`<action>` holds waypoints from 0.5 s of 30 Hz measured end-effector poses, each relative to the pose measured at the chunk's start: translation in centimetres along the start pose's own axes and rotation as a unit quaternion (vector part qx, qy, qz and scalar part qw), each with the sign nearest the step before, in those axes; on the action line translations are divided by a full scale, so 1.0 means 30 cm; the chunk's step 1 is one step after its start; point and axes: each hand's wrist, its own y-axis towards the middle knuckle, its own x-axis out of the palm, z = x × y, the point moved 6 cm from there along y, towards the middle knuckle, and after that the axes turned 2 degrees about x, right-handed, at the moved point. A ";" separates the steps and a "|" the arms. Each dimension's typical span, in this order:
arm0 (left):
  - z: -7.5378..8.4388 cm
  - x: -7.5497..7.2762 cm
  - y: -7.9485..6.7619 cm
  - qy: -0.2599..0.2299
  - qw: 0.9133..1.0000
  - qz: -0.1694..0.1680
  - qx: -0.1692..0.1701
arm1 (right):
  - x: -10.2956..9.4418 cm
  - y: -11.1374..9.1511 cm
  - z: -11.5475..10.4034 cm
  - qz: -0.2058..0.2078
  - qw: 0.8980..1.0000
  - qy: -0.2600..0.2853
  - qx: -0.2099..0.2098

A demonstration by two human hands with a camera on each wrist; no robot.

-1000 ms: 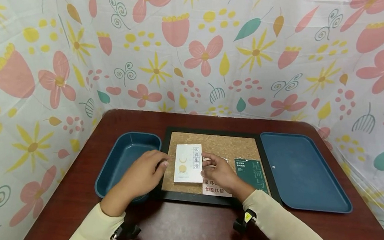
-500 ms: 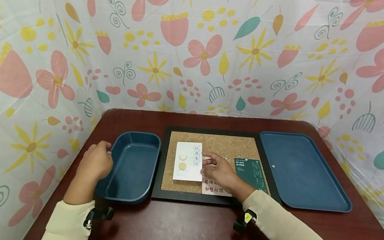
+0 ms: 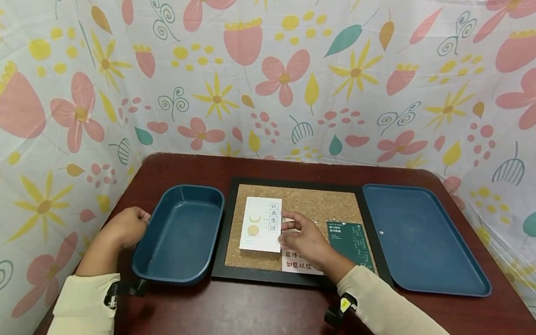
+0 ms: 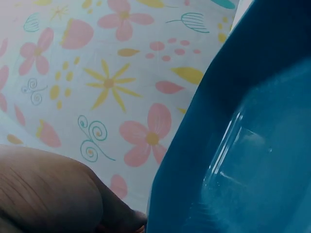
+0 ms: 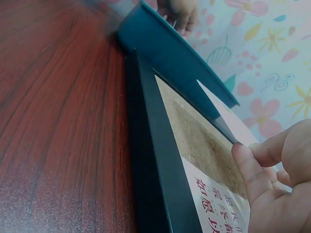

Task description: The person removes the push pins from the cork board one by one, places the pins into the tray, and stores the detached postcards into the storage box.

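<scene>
Head view shows the white printed card (image 3: 259,224) over the left part of the corkboard (image 3: 326,201), its right edge pinched between thumb and fingers of the right hand (image 3: 306,237). It looks light and stiff but easily creased, so an edge hold should suit it. Left of the corkboard, the left hand (image 3: 129,229) bends beside the deep blue tray (image 3: 179,236); from here I can't tell whether it grips the rim.

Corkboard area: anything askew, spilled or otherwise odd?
One oddity: a silvery dot, perhaps a stray pin, where the flat blue tray borders the corkboard, away from the green card. I see no spill or damage.
</scene>
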 end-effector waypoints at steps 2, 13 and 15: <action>-0.007 0.005 0.002 -0.007 1.000 -0.008 0.002 | 0.002 0.000 0.000 0.002 1.000 0.002 0.001; -0.056 0.028 0.024 -0.162 0.984 -0.078 0.015 | 0.018 -0.007 -0.012 -0.004 1.000 0.008 -0.003; -0.063 0.031 0.027 -0.186 0.978 -0.090 0.016 | 0.020 -0.006 -0.013 -0.004 1.000 0.009 -0.005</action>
